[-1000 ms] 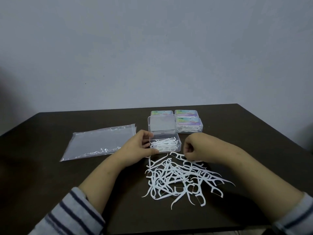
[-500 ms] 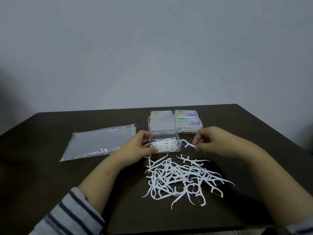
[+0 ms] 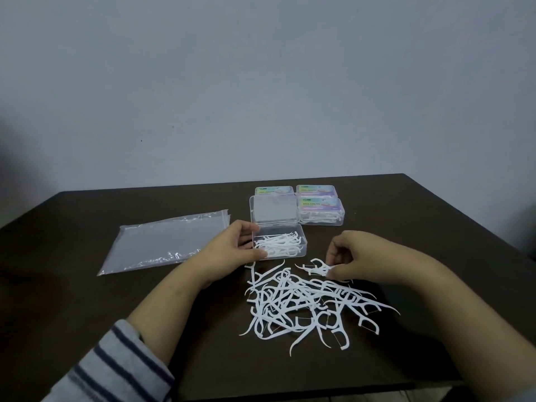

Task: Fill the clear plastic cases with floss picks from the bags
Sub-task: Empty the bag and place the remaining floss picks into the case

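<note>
An open clear case (image 3: 301,237) stands mid-table with its lid (image 3: 274,211) tipped up, and several white floss picks lie inside it. My left hand (image 3: 232,248) grips the case's left side, thumb on the near corner. In front of the case lies a loose pile of floss picks (image 3: 301,303). My right hand (image 3: 356,256) is at the pile's far edge, and its fingertips pinch a floss pick (image 3: 316,266) just above the table. Empty clear bags (image 3: 168,242) lie flat to the left.
Three closed cases with coloured labels sit behind the open one: one at the back left (image 3: 274,190), one at the back right (image 3: 317,191) and one filled with picks in front of it (image 3: 322,213). The dark table (image 3: 87,300) ends close to my arms.
My right hand lifted a pick from the pile toward the open case, then came back down to the pile's far edge, where it now pinches a pick. My left hand stayed on the case.
</note>
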